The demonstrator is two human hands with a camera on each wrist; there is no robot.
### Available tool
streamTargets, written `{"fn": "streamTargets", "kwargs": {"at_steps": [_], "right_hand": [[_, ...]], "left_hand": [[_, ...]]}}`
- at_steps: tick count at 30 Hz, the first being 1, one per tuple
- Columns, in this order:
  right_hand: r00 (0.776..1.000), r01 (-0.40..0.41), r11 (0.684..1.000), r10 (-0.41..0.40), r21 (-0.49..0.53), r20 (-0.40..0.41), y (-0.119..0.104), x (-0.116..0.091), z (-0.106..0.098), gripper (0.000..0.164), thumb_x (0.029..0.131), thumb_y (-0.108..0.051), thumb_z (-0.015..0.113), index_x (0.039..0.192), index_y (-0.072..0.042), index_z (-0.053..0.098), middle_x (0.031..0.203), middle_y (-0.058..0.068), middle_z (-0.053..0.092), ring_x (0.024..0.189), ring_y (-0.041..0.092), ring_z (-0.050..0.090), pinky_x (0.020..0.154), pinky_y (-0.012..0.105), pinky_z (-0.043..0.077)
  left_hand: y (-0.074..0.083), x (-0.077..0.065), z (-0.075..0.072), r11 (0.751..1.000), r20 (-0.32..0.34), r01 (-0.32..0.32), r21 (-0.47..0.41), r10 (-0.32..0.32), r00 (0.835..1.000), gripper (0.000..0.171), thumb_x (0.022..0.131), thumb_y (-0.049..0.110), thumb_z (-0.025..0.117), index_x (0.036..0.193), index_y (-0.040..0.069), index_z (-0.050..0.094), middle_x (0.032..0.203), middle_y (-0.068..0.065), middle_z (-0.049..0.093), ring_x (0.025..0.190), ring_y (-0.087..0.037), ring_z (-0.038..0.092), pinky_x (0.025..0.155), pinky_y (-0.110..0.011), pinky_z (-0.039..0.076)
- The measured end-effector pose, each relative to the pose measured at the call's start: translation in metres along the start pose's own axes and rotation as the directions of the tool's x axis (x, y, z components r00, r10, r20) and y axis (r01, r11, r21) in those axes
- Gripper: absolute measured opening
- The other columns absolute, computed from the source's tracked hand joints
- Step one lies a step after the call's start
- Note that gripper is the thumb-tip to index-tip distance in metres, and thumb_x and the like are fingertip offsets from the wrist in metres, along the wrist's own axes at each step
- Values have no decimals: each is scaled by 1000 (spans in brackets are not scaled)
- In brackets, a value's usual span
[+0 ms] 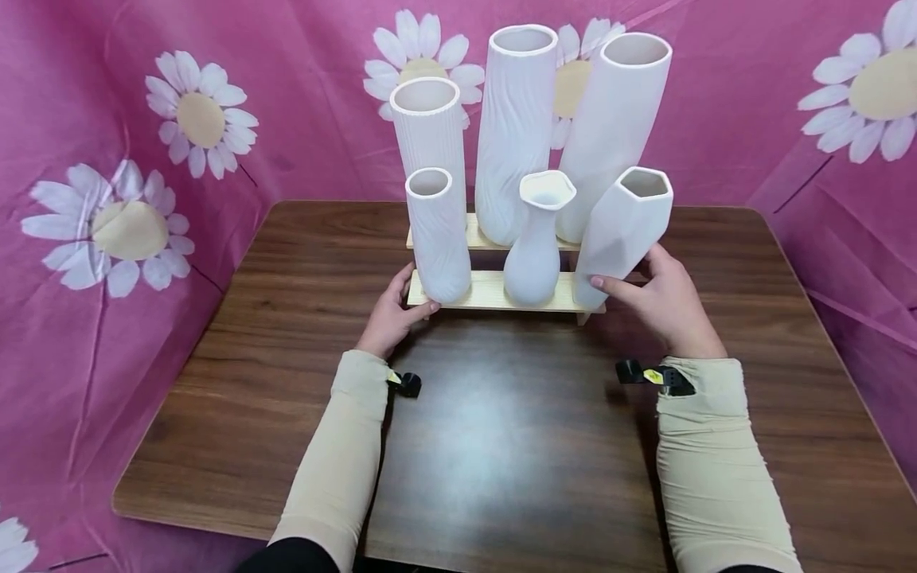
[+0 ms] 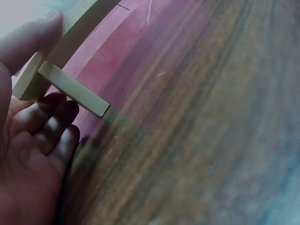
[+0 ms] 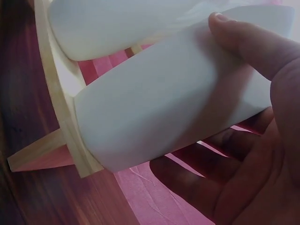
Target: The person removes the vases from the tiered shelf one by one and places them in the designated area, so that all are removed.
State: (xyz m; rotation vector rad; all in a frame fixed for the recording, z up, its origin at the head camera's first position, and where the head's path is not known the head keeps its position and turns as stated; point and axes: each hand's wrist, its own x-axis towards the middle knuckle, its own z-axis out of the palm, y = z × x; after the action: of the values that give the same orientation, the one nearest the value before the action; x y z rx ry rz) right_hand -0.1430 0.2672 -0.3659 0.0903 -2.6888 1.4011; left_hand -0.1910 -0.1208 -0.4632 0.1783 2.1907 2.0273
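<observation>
A two-tier light wooden stand (image 1: pixel 487 296) bears several white vases. On its lower shelf are a small cylindrical vase (image 1: pixel 438 239), a vase with a flared, wavy mouth (image 1: pixel 533 259) and a faceted vase (image 1: pixel 619 231). My left hand (image 1: pixel 392 314) grips the left end of the lower shelf, thumb at the front edge; in the left wrist view its fingers (image 2: pixel 42 122) curl below the board. At the right end, my right hand (image 1: pixel 669 302) holds the faceted vase, the thumb (image 3: pixel 243 40) on its near side and the fingers round the far side.
Behind, the upper shelf carries a ribbed vase (image 1: pixel 428 131), a wavy-grooved tall vase (image 1: pixel 517 143) and a smooth tall vase (image 1: pixel 619 103). The stand is toward the back of a brown wooden table (image 1: pixel 501 446). A pink cloth with daisies (image 1: pixel 308 95) hangs behind.
</observation>
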Motion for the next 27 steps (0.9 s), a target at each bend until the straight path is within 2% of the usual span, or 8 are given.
{"fn": "streamTargets", "kwargs": {"at_steps": [8,18,27], "right_hand": [[1000,1,1000,-1,20,7,0,-6,-1,71,81,-25,87,143,-21,53,131,6,61,107,8,57,82,19,48],[999,25,999,-25,21,-20,-1,-8,-7,69,79,-19,88,140,-19,56,126,2,63,104,5,56,81,16,47],[995,41,999,-38,30,-90,-5,-7,-14,65,78,-15,88,136,-18,60,118,-11,64,101,4,58,79,17,47]], "left_hand": [[2,-1,-3,999,18,35,-16,-35,999,89,86,-5,75,158,6,25,151,-16,47,129,-25,50,97,-23,47],[-3,-3,-3,1000,-10,-12,15,12,1000,87,85,1,79,157,10,31,146,-9,54,122,-20,56,95,-24,50],[-3,3,-4,1000,-6,4,-6,-4,1000,89,85,-1,78,158,10,28,151,-11,49,127,-22,53,95,-21,48]]}}
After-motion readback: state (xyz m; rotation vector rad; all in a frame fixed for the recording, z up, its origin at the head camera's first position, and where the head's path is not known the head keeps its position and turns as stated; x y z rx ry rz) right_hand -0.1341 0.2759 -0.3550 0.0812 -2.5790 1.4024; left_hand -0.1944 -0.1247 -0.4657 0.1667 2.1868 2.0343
